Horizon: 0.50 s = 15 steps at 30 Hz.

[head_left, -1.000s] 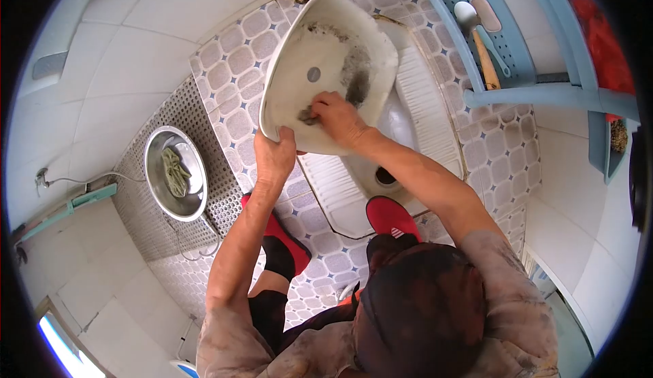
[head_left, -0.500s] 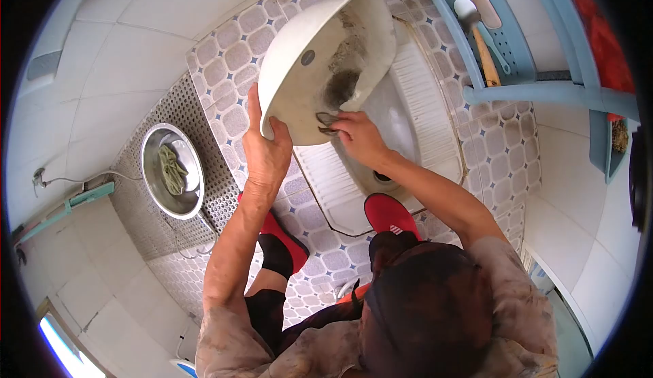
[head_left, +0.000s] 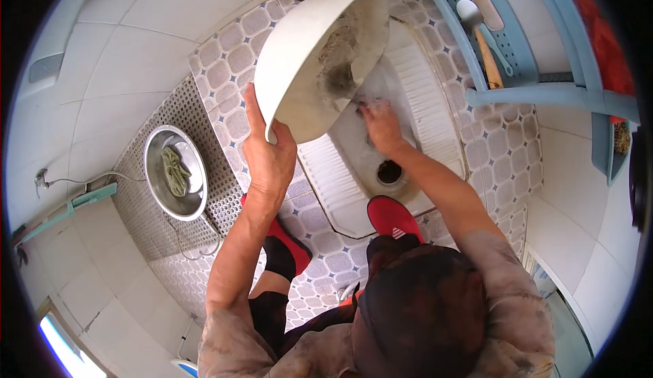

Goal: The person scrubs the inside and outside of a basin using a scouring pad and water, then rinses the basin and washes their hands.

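My left hand (head_left: 270, 153) grips the near left rim of a large white basin (head_left: 299, 65), thumb inside and fingers outside. The basin is tipped on its side above the squat toilet (head_left: 425, 106), its open side facing right. Grey-brown, dirty water or sediment (head_left: 340, 55) lies along its inner wall. My right hand (head_left: 384, 127) is low in the toilet pan, right of the basin's lower rim, where water looks to be splashing. Its fingertips are blurred, and small dark spots show beside them; whether it holds anything is unclear. The drain hole (head_left: 389, 172) is nearer to me.
A steel bowl (head_left: 153, 167) with a green cloth (head_left: 175, 172) sits on a perforated mat at the left. At the right stands a blue plastic rack (head_left: 530, 95) holding a wooden-handled brush or spoon (head_left: 488, 58). My red shoes (head_left: 393, 218) are beside the toilet's near edge.
My right hand has moved from the basin's rim, where it pinched small dark looped pieces, down and right into the pan. The basin has tipped further, and splashing water now shows in the pan.
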Motion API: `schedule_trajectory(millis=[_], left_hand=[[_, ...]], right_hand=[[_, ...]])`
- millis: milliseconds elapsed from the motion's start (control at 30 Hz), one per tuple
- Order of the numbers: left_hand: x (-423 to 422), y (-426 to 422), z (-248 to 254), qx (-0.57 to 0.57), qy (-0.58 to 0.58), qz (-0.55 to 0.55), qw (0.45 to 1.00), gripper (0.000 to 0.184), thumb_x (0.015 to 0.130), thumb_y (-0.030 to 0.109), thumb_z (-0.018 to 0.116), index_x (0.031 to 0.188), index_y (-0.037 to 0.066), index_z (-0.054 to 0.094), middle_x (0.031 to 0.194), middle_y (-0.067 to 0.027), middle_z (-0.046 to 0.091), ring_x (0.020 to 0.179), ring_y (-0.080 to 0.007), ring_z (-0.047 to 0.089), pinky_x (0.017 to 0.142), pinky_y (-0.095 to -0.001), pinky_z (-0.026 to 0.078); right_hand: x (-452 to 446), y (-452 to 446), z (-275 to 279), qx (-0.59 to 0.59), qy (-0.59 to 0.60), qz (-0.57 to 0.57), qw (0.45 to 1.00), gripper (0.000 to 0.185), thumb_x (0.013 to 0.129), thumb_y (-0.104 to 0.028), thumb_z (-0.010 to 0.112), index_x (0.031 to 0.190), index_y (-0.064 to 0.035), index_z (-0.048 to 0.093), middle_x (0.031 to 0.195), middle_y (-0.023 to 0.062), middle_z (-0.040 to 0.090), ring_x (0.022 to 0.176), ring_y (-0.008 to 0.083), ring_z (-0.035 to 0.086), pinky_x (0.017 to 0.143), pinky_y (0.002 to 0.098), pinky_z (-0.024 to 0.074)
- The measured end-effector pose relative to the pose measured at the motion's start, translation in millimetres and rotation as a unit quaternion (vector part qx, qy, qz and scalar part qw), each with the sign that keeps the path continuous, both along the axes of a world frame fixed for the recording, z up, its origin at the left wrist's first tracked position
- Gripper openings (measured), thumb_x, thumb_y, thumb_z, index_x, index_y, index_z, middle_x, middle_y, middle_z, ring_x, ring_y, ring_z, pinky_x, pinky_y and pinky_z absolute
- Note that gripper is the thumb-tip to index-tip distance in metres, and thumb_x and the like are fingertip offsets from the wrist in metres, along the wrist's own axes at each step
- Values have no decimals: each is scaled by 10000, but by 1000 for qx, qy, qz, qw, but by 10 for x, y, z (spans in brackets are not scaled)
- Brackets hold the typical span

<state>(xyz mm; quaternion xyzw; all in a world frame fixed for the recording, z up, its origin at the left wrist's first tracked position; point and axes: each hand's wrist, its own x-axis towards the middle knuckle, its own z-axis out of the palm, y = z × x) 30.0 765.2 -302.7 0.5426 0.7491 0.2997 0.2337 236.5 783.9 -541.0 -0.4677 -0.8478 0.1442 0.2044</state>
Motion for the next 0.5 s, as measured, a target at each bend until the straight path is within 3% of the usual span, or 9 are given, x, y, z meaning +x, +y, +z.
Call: schedule_trajectory(millis=[67,100,133,200,267,333,367,433,500], left_hand=[[-46,-9,-54,25,25,-11,999,676,879,-8,448,1480,66,150,940,-281,658,855,-450,656,730,-463,523],[-56,-14,-67,17,29,-4,999,678,880,-5,447,1482,66,142,956,-286,655,866,-447,656,738,-456,523],[-64,-19,-83,8,31,3,999,681,882,-2,446,1483,67,134,971,-291,652,877,-445,656,746,-448,522],[-90,-6,-137,31,21,-2,999,677,882,0,444,1483,65,138,987,-294,650,891,-445,655,760,-439,521],[-81,-44,-173,46,13,-15,999,674,882,3,441,1483,63,142,1003,-298,648,906,-444,653,773,-430,520],[-64,-34,-194,31,-9,-20,999,643,875,0,433,1471,53,197,1076,-309,625,974,-431,642,819,-414,514],[-70,-44,-225,31,-8,-21,999,643,875,0,433,1471,53,197,1076,-309,625,974,-431,642,819,-414,514],[-107,-86,-327,75,-38,-19,996,610,867,-11,417,1453,43,257,1094,-274,629,987,-363,655,841,-384,511],[-221,-129,-428,29,-97,5,995,600,866,-11,416,1447,34,271,1088,-254,627,985,-324,651,848,-370,508]], right_hand=[[72,192,31,-145,-89,-78,982,320,809,-72,584,1119,-69,665,949,156,663,888,342,619,873,407,486],[59,196,106,-179,77,-162,967,283,781,-54,578,1036,-44,699,974,139,698,935,273,655,861,380,482],[40,194,276,-177,76,-162,968,283,781,-54,578,1036,-44,699,974,139,698,935,273,655,861,380,482],[-78,180,761,-374,270,-237,855,332,791,-71,587,1111,-61,677,1021,151,692,923,274,662,809,346,513],[-340,33,1046,-372,367,-160,837,334,809,-90,594,1132,-45,664,1022,157,692,904,266,672,805,318,518],[-606,-15,1516,-463,398,-46,791,305,828,-94,600,1122,-53,667,1065,130,686,954,274,652,842,338,509],[-768,-15,1508,-462,399,-46,791,305,828,-94,600,1122,-53,667,1065,130,686,954,274,652,842,338,509],[-1016,-25,1352,-194,428,44,881,292,811,-49,586,1085,-75,682,1122,90,669,1021,265,611,839,340,503],[-996,139,858,-164,359,71,916,295,790,-28,580,1060,-82,687,1134,82,662,1043,258,590,840,344,500]])
